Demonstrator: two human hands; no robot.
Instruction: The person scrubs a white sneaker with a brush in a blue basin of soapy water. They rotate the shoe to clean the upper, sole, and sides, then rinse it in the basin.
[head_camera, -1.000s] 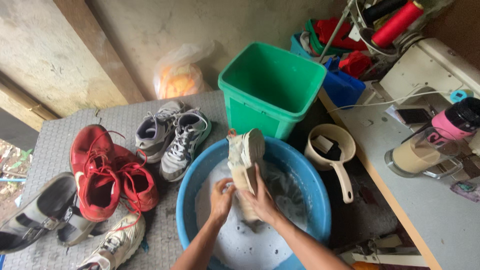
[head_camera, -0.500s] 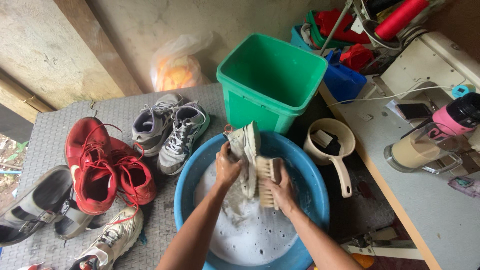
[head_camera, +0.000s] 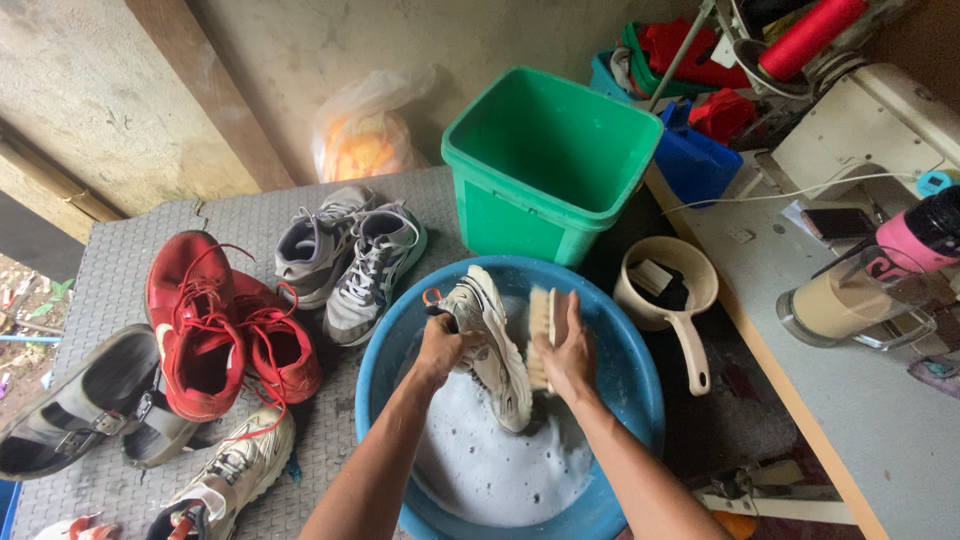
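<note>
Over the blue basin (head_camera: 385, 345) of soapy water, the left hand (head_camera: 440, 345) grips a white shoe (head_camera: 492, 345); the right hand (head_camera: 570, 350) clasps a brush (head_camera: 540, 335) against it.

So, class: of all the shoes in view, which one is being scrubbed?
The white sneaker over the blue basin, held by the left hand; the others lie dry on the grey mat.

Red sneakers (head_camera: 215, 325) on mat, green bucket (head_camera: 545, 165) (empty), beige scoop (head_camera: 668, 290).

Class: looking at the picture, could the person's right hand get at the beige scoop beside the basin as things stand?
Probably yes: the beige scoop sits just right of the blue basin, nothing between, but the right hand holds a scrubbing brush.
</note>
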